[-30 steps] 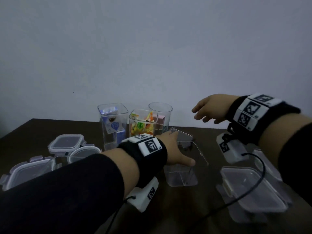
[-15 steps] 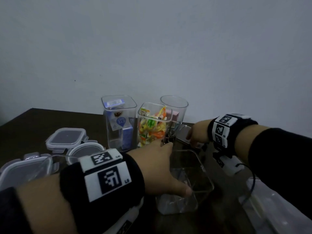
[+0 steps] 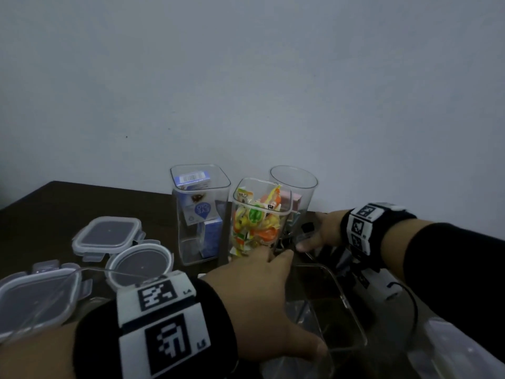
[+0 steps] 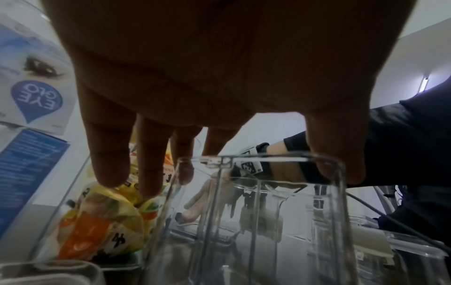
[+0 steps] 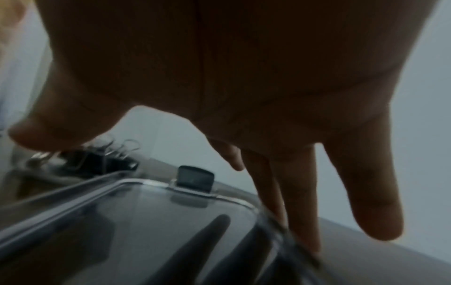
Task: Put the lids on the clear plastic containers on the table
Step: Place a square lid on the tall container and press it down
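Observation:
An empty square clear container (image 3: 341,305) stands in the middle of the dark table. My left hand (image 3: 289,299) grips it across its open top, with the thumb on the near wall and the fingers over the far wall. In the left wrist view the rim of the container (image 4: 244,160) runs under my left hand (image 4: 244,173). Just behind the container lies a clear lid (image 5: 146,221) with a black tab (image 3: 308,227). My right hand (image 3: 317,235) is spread over the lid with straight fingers (image 5: 302,212) that touch its far edge. The thumb hovers above it.
Behind stand a tall container with blue boxes (image 3: 200,214), one with coloured sweets (image 3: 257,222) and a round one (image 3: 293,187). Three loose lids lie at the left: square (image 3: 108,235), round (image 3: 139,265), large (image 3: 35,294). A lidded box (image 3: 451,348) sits front right.
My right hand dropped from mid-air down to the lid behind the empty container. My left hand kept its hold on the container. The head view moved closer.

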The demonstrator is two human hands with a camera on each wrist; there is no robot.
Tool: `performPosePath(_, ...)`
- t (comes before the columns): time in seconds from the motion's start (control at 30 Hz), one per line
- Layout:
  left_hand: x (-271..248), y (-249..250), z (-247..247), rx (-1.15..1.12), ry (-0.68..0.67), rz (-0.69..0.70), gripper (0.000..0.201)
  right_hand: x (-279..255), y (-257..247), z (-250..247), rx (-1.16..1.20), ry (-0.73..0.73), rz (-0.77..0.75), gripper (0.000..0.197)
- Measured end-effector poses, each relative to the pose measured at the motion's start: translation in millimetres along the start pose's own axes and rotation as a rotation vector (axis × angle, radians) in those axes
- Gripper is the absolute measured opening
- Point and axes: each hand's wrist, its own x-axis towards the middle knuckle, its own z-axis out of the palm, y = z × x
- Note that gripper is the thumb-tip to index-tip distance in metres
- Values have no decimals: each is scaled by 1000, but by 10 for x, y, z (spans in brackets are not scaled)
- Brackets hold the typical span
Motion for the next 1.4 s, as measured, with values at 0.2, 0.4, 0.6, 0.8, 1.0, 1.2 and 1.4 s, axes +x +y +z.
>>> performPosePath(0.2,20,-2,2,-1,-25,-4,117,5,-49,15,-70,23,43,114)
performPosePath(0.4,26,86,-42,38,-68,-29,118,-316,166,-470,65,120,134,109)
performPosePath(0.6,-61,199,-12,72,-50,-25,124,-921,385,-757,152,181,89,114)
performPosePath(0.8,-298,191,-90,-89,75,-48,107,-1628,233,-799,200,159,-155,130)
performPosePath(1.0,-449,234,-274,-1137,301,-101,54,-2107,-213,-393,-54,154,-374,132)
performPosePath(1.2,-486,161,-149,-721,338,-250,9,-2121,-455,-8,-213,40,-425,134)
performPosePath(1.4,-494,147,-41,-664,246,-344,25,-2035,-488,62,-196,3,-432,131)
